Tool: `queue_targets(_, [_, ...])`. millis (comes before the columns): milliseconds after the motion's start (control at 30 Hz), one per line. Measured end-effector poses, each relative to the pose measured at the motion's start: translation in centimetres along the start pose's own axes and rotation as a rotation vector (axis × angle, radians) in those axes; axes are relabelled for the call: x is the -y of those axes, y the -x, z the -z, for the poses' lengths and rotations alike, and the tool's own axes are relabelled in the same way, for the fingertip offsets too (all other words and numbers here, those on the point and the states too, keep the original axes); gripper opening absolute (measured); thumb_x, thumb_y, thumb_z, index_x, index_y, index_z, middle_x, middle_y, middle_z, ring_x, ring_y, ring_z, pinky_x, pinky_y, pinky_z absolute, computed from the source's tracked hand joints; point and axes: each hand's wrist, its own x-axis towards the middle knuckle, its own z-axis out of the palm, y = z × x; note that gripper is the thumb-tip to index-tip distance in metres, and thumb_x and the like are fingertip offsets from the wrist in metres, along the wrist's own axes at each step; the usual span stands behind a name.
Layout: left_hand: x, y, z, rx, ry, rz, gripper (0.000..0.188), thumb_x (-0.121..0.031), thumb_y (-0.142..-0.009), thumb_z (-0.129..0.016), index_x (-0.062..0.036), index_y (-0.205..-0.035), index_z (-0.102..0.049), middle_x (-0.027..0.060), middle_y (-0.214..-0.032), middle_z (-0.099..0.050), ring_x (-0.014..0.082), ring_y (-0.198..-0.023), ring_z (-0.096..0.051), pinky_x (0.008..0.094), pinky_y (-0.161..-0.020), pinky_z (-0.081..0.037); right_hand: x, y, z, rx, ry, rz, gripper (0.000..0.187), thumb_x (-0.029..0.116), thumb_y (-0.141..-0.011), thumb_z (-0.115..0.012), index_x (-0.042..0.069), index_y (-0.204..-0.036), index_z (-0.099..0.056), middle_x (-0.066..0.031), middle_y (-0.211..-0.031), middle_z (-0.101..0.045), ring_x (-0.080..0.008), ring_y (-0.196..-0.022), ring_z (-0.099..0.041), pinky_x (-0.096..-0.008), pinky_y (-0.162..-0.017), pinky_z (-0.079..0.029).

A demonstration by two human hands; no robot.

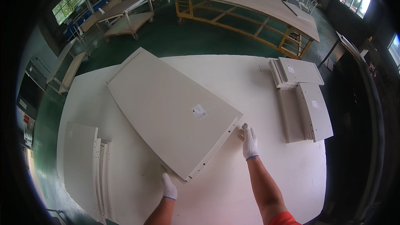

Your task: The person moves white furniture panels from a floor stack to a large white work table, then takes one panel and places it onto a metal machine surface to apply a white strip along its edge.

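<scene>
A large light-grey panel lies slantwise on the white-topped table, its near end edge drilled with small holes. A white label is stuck on its face, near the right corner. My left hand, in a white glove with a blue cuff, is closed at the panel's lower left edge; its fingertips are partly hidden by the panel. My right hand, gloved alike, is just below the panel's right corner. Its fingers are slightly bent and apart, with nothing visible between them; whether they touch the edge is unclear.
Narrower grey panels are stacked at the table's left side. More small panels lie in stacks at the right. Beyond the table stand a long yellow-framed workbench and a wheeled cart on the green floor.
</scene>
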Motion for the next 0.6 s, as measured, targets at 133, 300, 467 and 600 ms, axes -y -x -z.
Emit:
queue_targets(133, [-4.1, -2.4, -1.9, 0.088, 0.539, 0.289, 0.089, -0.072, -0.104, -0.04, -0.0078, -0.164, -0.027, 0.0106, -0.167, -0.034, 0.0271, -0.152, -0.034, 0.0433, -0.125, -0.029, 2.0, -11.2, -1.9, 0.36, -0.133, -0.135, 0.064, 0.05, -0.108, -0.053, -0.001, -0.147, -0.057, -0.0144, -0.147, -0.061, -0.0229, -0.129, -0.058, -0.0375, -0.111, -0.044])
queue_targets(300, [-6.6, -3.2, -2.9, 0.095, 0.518, 0.388, 0.081, -0.066, -0.101, -0.048, -0.0092, -0.158, -0.039, 0.0113, -0.157, -0.046, 0.0297, -0.145, -0.045, 0.0469, -0.117, -0.041, 0.2, -10.5, -3.0, 0.569, 0.804, 0.435, 0.038, 0.029, -0.103, -0.057, 0.004, -0.128, -0.07, -0.0159, -0.127, -0.072, -0.0274, -0.116, -0.064, -0.0406, -0.101, -0.05])
queue_targets(467, [-8.4, -1.8, -4.6, 0.114, 0.589, 0.464, 0.079, -0.066, -0.096, -0.049, -0.0119, -0.154, -0.045, 0.0103, -0.152, -0.051, 0.0322, -0.138, -0.051, 0.0505, -0.111, -0.047, -2.1, -7.9, -1.1, 0.434, 0.552, 0.144, 0.05, 0.038, -0.103, -0.051, -0.004, -0.124, -0.068, -0.0204, -0.116, -0.075, -0.0329, -0.111, -0.064, -0.0436, -0.101, -0.048])
queue_targets(600, [-8.0, 0.2, -0.8, 0.02, 0.486, 0.416, 0.078, -0.067, -0.096, -0.046, -0.0139, -0.154, -0.046, 0.0097, -0.151, -0.053, 0.0327, -0.136, -0.053, 0.0524, -0.109, -0.047, -3.1, -1.1, -1.1, 0.406, 0.264, 0.043, 0.058, 0.045, -0.105, -0.049, -0.005, -0.127, -0.067, -0.0181, -0.121, -0.074, -0.031, -0.112, -0.063, -0.0412, -0.103, -0.047])
